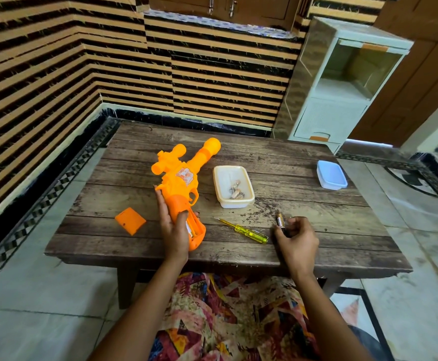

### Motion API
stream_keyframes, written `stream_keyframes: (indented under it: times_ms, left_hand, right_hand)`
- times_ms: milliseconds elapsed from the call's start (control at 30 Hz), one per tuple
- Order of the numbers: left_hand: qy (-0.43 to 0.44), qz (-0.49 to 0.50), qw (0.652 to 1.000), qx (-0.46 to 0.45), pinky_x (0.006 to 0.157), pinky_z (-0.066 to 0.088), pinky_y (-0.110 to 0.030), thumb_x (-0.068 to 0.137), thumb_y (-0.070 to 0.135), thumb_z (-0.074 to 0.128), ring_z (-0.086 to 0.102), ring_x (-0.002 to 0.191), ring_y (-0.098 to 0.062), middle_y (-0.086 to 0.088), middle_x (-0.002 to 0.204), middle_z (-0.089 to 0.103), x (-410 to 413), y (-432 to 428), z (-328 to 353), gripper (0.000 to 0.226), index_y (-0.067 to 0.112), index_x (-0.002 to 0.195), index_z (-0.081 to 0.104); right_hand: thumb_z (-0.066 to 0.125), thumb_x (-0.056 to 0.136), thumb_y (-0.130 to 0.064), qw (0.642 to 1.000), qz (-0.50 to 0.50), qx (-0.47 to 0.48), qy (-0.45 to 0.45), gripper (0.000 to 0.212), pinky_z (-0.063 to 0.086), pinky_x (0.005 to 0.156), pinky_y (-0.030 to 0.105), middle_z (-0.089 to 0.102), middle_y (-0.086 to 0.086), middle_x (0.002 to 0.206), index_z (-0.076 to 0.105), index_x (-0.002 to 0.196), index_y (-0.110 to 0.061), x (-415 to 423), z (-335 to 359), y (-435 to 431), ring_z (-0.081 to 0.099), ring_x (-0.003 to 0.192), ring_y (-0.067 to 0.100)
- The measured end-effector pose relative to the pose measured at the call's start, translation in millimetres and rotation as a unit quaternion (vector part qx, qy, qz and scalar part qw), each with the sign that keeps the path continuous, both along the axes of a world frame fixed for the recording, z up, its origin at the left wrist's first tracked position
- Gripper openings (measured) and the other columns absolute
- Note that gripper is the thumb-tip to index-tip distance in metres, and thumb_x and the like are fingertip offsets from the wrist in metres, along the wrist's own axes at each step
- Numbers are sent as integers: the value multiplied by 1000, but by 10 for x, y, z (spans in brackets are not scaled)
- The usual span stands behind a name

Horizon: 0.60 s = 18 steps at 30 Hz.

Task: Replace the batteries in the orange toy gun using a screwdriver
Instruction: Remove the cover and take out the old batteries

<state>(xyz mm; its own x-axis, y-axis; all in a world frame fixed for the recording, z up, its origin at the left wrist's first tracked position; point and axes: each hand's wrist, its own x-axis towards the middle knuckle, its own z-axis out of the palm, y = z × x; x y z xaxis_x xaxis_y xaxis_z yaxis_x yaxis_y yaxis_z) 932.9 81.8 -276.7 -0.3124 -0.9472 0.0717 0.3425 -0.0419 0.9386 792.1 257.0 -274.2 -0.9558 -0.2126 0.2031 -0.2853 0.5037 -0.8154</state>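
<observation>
Right hand pinching a gold-and-black cylindrical battery. At its 9 o'clock, left hand grips the orange plastic toy gun, open handle running 11-to-5.

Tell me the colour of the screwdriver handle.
The screwdriver handle is translucent yellow; head view shows it best.

No text is reading clearly anywhere: the pale sticker on the side of the orange toy gun is showing only blurred marks, and the battery, to the right of the gun beyond the screwdriver, is carrying print too small to make out.
</observation>
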Motion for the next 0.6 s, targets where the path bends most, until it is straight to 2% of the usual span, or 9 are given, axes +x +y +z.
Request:
stream_keyframes:
  times_ms: [100, 267, 333, 400, 500, 600]
  left_hand:
    - [0, 5, 1000, 1, 59, 53, -22, 77, 20, 49, 61, 89, -35, -14, 146, 35, 11, 18, 33, 73, 50, 134, 13]
    - [1, -5, 1000, 4, 60, 54, -23, 78, 21, 48, 61, 91, -36, -10, 147, 35, 26, 28, 45, 73, 48, 135, 13]
    - [-4, -10, 1000, 4, 63, 55, -26, 78, 21, 49, 64, 87, -30, -7, 145, 38, 27, 12, 35, 74, 48, 137, 14]
    - [-11, -12, 1000, 7, 65, 55, -31, 78, 22, 49, 65, 82, -25, -5, 143, 40, 27, 5, 19, 74, 48, 138, 14]
    - [-28, -8, 1000, 3, 80, 52, -48, 78, 29, 50, 59, 97, -38, -4, 145, 38, 41, -7, 25, 74, 46, 141, 16]
    - [-54, 9, 998, -9, 89, 47, -56, 81, 41, 49, 55, 106, -44, -5, 147, 36, 55, -17, 39, 66, 50, 139, 19]
  right_hand:
    - [76, 73, -15, 1000, 0, 2, 1, 23, 33, 60, 10, 66, 9, 83, 56, 85, -14, -10, -20, 6, 56, 65, 12]
    - [75, 74, -15, 1000, -3, -11, -3, 24, 36, 63, 11, 66, 11, 85, 56, 88, -14, -32, -44, 19, 58, 66, 12]
    - [75, 74, -14, 1000, -9, -22, 3, 23, 39, 68, 15, 63, 11, 88, 56, 88, -15, -20, -47, 21, 61, 72, 18]
    - [74, 75, -13, 998, -7, -13, 62, 21, 40, 73, 20, 60, 9, 90, 59, 89, -11, 35, -30, 21, 59, 80, 25]
    - [73, 77, -24, 987, 83, 20, 135, 19, 45, 75, 28, 61, -1, 87, 64, 91, -14, 190, 66, -12, 53, 86, 16]
    - [73, 76, -35, 959, 228, 118, 123, 33, 42, 79, 23, 62, -11, 96, 66, 104, -19, 320, 136, -119, 47, 93, 7]
